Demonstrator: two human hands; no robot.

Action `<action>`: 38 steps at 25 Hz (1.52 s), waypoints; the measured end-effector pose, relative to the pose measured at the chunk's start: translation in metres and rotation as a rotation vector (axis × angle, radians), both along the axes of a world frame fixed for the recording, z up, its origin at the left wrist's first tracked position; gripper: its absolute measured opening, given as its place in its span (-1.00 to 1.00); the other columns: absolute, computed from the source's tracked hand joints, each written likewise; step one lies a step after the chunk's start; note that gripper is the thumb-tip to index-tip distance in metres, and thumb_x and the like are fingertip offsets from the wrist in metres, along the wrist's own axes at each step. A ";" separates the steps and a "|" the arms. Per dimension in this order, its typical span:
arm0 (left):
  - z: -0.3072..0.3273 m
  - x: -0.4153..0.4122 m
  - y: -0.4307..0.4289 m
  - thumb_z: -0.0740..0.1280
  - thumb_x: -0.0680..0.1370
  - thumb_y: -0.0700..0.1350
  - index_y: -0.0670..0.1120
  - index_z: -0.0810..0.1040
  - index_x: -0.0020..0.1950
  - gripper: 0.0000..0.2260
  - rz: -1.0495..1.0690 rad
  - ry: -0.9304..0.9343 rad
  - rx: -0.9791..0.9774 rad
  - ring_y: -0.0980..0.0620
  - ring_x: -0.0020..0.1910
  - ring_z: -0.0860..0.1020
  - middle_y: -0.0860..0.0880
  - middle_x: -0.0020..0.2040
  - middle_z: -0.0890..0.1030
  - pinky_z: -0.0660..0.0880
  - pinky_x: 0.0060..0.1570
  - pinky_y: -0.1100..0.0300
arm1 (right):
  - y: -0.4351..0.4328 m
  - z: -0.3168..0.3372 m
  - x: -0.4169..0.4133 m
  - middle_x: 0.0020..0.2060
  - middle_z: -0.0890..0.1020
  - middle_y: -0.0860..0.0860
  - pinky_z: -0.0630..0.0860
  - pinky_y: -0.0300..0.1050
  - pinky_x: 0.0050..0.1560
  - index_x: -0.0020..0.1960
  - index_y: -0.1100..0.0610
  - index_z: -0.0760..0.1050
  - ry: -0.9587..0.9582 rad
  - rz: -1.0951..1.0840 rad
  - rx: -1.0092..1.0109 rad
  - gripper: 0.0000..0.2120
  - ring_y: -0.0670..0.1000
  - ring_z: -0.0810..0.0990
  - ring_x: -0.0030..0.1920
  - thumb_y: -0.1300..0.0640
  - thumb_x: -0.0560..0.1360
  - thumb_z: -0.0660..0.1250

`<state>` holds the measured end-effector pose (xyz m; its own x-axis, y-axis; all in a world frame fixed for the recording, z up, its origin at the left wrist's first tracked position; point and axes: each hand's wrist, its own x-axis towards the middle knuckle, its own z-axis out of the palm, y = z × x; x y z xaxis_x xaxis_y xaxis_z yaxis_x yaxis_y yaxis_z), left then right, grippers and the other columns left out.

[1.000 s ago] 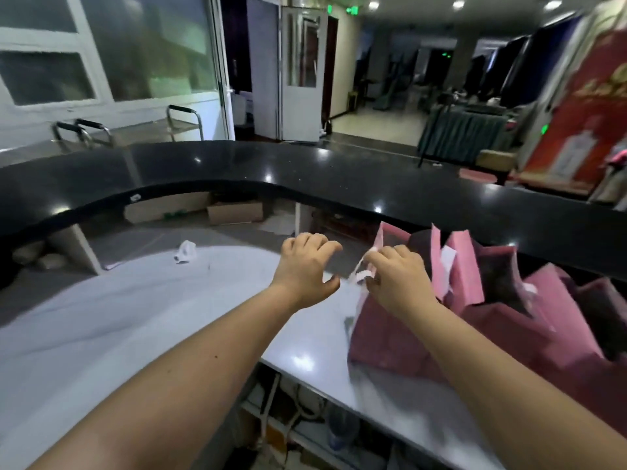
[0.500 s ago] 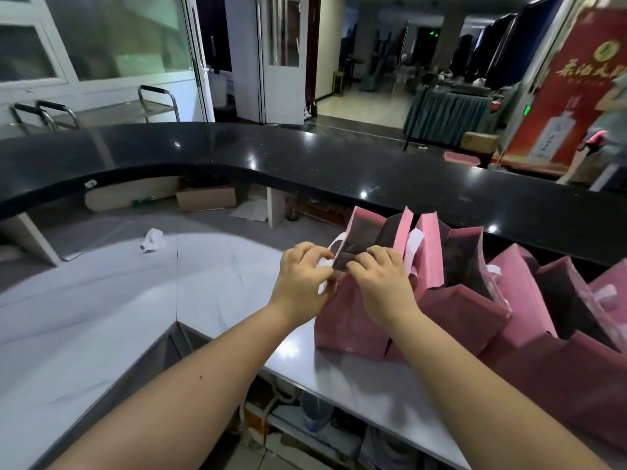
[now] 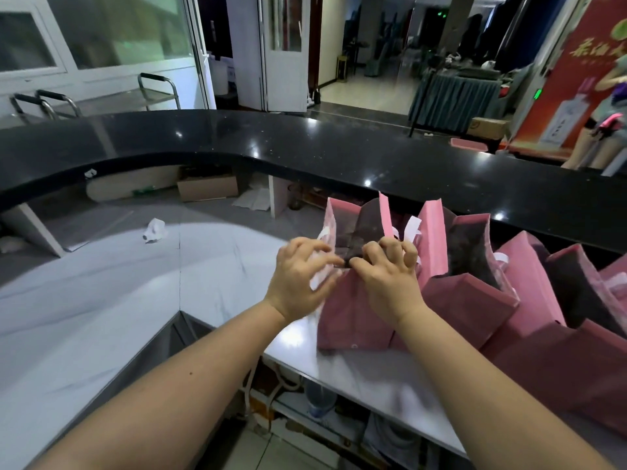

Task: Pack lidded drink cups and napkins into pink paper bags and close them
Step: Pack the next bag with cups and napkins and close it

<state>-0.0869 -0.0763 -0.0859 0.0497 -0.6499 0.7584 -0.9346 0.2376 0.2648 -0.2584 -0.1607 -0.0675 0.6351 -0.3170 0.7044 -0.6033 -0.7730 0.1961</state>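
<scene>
Pinched at the near rim of the leftmost bag, both hands together: left hand with thumb and forefinger closed on the rim, a white handle strip caught under its fingers; right hand with thumb and forefinger closed on the same rim, tips almost touching the left's, remaining fingers curled over the edge. Grip point at the middle of the mouth, so the rim runs left and right from it, and the bag body hangs straight below and slightly away from the wrists. Far rim standing upright just behind the grip, mouth open between the two rims, dark inside; contents not visible, cup or napkin cannot be told. Neither hand nearer than the other; each on its own half of the rim. Likely step: closing this bag, which calls for bringing the far rim toward the near one across the short axis of the mouth. Bag upright on the white counter, close to its front edge. To the right, touching or just beside, a row of further bags, mouths open, white handles showing. Beyond, a raised black counter. Well apart to the left, a crumpled white scrap on the counter.
</scene>
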 end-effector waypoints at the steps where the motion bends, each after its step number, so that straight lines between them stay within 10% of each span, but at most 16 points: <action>1: 0.007 0.011 -0.008 0.31 0.54 0.03 -0.03 0.66 0.02 -0.80 0.018 0.035 0.034 -0.10 0.08 0.52 -0.02 0.04 0.61 0.40 0.06 -0.02 | 0.005 0.000 0.001 -0.16 0.60 0.06 0.18 0.06 0.11 -0.16 0.11 0.64 -0.010 -0.010 0.042 -0.74 0.13 0.30 0.06 0.31 0.17 0.42; 10: 0.047 0.052 -0.135 0.10 0.65 -0.06 0.06 0.21 0.51 -0.59 0.228 -0.122 0.694 -0.12 0.44 0.17 0.04 0.50 0.27 0.28 0.26 -0.17 | 0.046 -0.003 0.008 -0.25 0.65 0.04 0.46 0.02 -0.19 0.00 0.14 0.62 -0.085 -0.070 0.412 -0.74 0.14 0.54 -0.23 -0.03 0.46 0.36; 19: 0.046 0.079 -0.149 0.35 0.52 -0.19 0.07 0.51 0.25 -0.67 0.253 -0.355 0.645 -0.09 0.22 0.36 0.00 0.19 0.53 0.32 0.13 -0.02 | 0.044 -0.004 0.016 -0.38 0.55 0.06 0.44 0.00 -0.41 -0.23 0.18 0.49 -0.197 -0.083 0.443 -0.85 0.15 0.52 -0.34 0.14 0.42 0.42; 28: 0.024 0.119 -0.027 0.33 0.53 -0.15 -0.04 0.64 -0.08 -0.90 0.395 0.330 0.263 -0.06 -0.04 0.52 -0.03 -0.09 0.63 0.50 -0.08 0.03 | 0.017 -0.015 0.020 -0.19 0.63 -0.02 0.54 -0.11 -0.16 0.03 0.16 0.54 -0.516 0.016 0.629 -0.87 -0.05 0.57 -0.23 0.28 0.50 0.33; 33: -0.011 0.095 0.037 0.39 0.54 -0.09 0.05 0.58 -0.07 -0.97 0.364 0.874 0.026 0.21 -0.16 0.57 0.14 -0.15 0.62 0.48 -0.17 0.39 | 0.004 -0.035 0.035 -0.10 0.60 -0.18 0.51 -0.36 -0.04 0.17 -0.02 0.48 -0.781 0.119 1.007 -0.76 -0.19 0.58 -0.09 0.21 0.56 0.30; 38: -0.053 0.085 0.063 0.43 0.51 -0.15 0.02 0.62 -0.03 -0.91 0.442 1.145 0.058 0.30 -0.17 0.61 0.17 -0.13 0.64 0.49 -0.20 0.49 | 0.008 -0.072 0.040 -0.12 0.69 -0.04 0.58 -0.19 -0.01 -0.02 0.07 0.58 -1.045 0.173 1.338 -0.83 -0.10 0.65 -0.07 0.30 0.47 0.42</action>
<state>-0.0019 -0.0132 -0.1390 0.8922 -0.4398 0.1028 -0.1529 -0.0799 0.9850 -0.2185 -0.1524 -0.1396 0.1982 -0.9713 0.1316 0.0577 -0.1225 -0.9908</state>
